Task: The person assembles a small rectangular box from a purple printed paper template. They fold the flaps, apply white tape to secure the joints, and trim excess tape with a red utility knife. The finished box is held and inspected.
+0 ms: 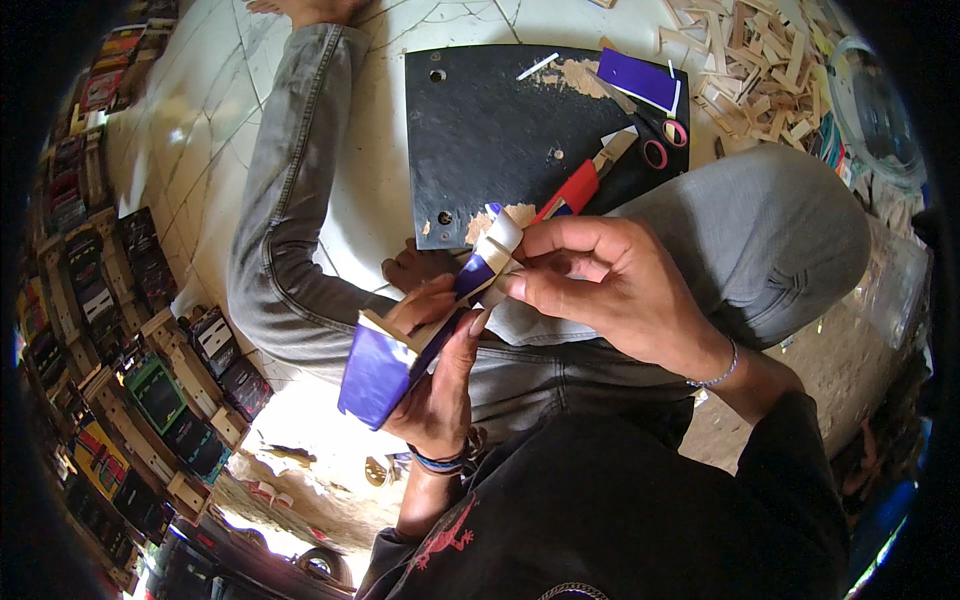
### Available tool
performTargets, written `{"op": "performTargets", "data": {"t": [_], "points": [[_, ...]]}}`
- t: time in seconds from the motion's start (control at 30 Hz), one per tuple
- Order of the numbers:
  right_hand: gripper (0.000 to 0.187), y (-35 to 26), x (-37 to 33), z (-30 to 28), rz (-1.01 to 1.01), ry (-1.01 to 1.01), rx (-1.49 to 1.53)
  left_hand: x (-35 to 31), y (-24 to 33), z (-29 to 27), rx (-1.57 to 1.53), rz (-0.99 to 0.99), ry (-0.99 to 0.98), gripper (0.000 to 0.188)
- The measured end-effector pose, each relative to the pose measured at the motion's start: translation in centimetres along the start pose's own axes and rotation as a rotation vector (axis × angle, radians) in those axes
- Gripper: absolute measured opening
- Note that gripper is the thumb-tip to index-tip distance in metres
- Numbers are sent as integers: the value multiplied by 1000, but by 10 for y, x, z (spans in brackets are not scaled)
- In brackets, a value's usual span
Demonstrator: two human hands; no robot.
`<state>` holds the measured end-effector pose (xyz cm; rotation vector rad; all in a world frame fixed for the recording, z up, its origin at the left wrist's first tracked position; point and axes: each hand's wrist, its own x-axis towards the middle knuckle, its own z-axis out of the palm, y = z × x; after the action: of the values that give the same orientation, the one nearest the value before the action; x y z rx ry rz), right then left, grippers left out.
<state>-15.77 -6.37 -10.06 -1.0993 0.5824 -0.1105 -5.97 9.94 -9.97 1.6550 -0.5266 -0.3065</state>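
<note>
My left hand [442, 385] is wrapped round a small wooden frame or box whose side is covered in shiny purple sheet [378, 370]. Its pale wooden edge shows at the near end. From the far end curls a strip of the sheet [504, 234], white on its back. Thumb and forefinger of my right hand [625, 290] are pinched together at that end, against the strip. Just beyond the fingers, a red-handled cutter knife [574, 190] lies on a black board [480, 120]. The left fingertips are partly hidden by the piece.
Scissors with pink-lined handles [654, 150] and a purple sheet [642, 82] lie on the board. A heap of small wooden strips [760, 70] is at far right, near a clear plastic container [880, 110]. Rows of wooden pieces with printed cards [150, 400] fill the left side.
</note>
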Motion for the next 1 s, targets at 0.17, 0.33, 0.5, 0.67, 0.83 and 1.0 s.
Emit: {"op": "performTargets", "data": {"t": [0.17,0.33,0.5,0.67,0.83,1.0], "points": [[24,-4,-1,-1,56,-6,28,2,4,1,-23,-27,-4,23],[25,-9,-1,-3,130,-49,20,4,6,2,-6,-15,-13,22],[26,-8,-1,-3,105,-49,11,4,4,3,0,18,-21,22],[25,-5,-2,-4,70,-37,11,4,2,-4,49,58,-113,23],[24,-1,-1,1,-49,-12,5,3,1,-4,41,45,-98,23],[21,-4,-1,0,-80,-40,37,4,0,4,70,43,-4,22]]}}
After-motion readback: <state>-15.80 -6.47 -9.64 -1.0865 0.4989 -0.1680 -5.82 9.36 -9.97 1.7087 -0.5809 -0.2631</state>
